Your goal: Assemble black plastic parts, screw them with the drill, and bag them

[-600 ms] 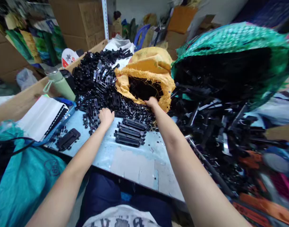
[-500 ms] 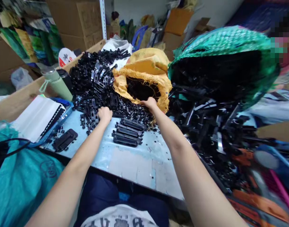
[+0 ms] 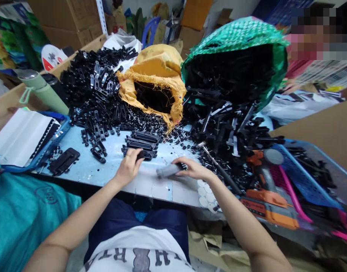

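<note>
My left hand (image 3: 128, 168) pinches a small black plastic piece (image 3: 140, 155) above the table's front part. A longer dark bar-shaped part (image 3: 168, 171), smeared by motion, is in my right hand (image 3: 194, 169), between thumb and fingers. Just beyond my left hand, several black bar-shaped parts (image 3: 142, 144) lie side by side on the blue table top (image 3: 82, 166). Behind them are loose small pins and screws (image 3: 145, 124) and a heap of black clip-like parts (image 3: 102, 85). My left fingers partly hide the nearest bar.
A yellow sack (image 3: 159, 60) and a green woven sack (image 3: 236, 36) gape open at the back. Right of my hand lie a hammer (image 3: 219, 166), an orange power tool (image 3: 264, 204) and a blue basket (image 3: 312, 181). A green bottle (image 3: 45, 92) stands left. Another person's sleeve (image 3: 299, 70) shows far right.
My left hand has left the clip heap and my right hand the yellow sack's mouth. Both have come nearer my body, now with black parts in them. The view has shifted right.
</note>
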